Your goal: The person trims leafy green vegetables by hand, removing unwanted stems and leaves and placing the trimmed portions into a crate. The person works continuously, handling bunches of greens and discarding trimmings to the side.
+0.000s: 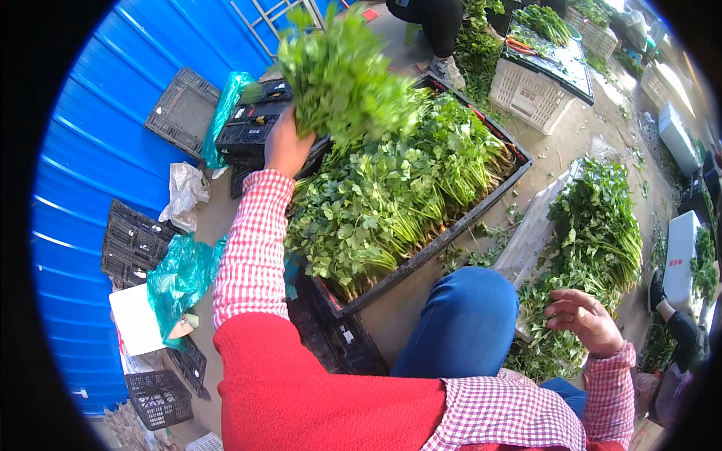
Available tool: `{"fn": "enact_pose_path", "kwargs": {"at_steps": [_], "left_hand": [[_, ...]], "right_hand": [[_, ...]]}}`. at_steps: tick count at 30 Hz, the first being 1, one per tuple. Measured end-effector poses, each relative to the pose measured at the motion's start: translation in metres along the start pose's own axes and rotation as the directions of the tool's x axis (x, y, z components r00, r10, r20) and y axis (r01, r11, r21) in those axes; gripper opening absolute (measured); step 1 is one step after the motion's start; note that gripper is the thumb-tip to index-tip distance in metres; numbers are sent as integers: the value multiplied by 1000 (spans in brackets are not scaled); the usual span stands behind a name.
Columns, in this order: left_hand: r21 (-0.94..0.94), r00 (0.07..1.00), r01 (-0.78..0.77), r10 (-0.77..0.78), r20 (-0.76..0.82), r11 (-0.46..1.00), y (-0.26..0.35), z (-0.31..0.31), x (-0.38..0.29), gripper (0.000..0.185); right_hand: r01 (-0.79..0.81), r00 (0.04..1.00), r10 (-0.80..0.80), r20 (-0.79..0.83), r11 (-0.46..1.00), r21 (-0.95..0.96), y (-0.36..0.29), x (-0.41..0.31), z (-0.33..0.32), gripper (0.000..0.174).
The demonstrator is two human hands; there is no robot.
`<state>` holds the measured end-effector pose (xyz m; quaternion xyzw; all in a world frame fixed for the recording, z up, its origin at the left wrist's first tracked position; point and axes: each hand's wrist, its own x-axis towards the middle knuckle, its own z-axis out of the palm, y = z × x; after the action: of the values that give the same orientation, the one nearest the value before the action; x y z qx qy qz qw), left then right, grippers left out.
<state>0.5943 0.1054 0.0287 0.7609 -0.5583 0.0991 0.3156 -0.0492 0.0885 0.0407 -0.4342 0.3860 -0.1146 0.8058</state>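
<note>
My left hand [289, 144] grips a bunch of leafy celery-like greens [338, 73], blurred by motion and raised over the far left part of a black plastic crate [434, 255]. Bundled greens [366, 197] fill that crate in rows, with pale stems and brown roots towards its right side. My right hand [586, 321] has its fingers apart and bent, with nothing seen in it. Beneath and beyond it lies a large heap of the same greens [598, 225], partly over a whitish crate or board [530, 242] beside my knee.
Stacked black crates [248, 132] and green plastic bags [183, 276] lie left, along a blue corrugated wall [84, 197]. A white crate [527, 98] bears a board with orange-handled scissors [520, 46]. One person's leg [443, 28] is beyond the filled crate; another's [679, 327] is at right.
</note>
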Motion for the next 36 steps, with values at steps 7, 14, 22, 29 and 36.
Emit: {"fn": "enact_pose_path", "kwargs": {"at_steps": [7,14,22,29,36], "left_hand": [[417,607,507,-656,449,754,-134,86,-84,68],[641,549,379,-720,425,667,-119,91,-73,48],[555,527,202,-567,633,807,-65,57,7,49],[477,626,286,-539,563,831,-97,172,-47,65],[449,684,-14,-319,656,893,-87,202,2,65]], "right_hand": [[-104,992,98,-82,992,-70,17,1,2,64],[-117,986,112,-127,993,-34,25,-5,1,60],[-145,977,140,-162,989,-19,35,-9,-9,57],[-153,970,144,-198,988,-34,52,1,-1,44],[-179,959,136,-247,970,-162,58,-14,-9,46]]}}
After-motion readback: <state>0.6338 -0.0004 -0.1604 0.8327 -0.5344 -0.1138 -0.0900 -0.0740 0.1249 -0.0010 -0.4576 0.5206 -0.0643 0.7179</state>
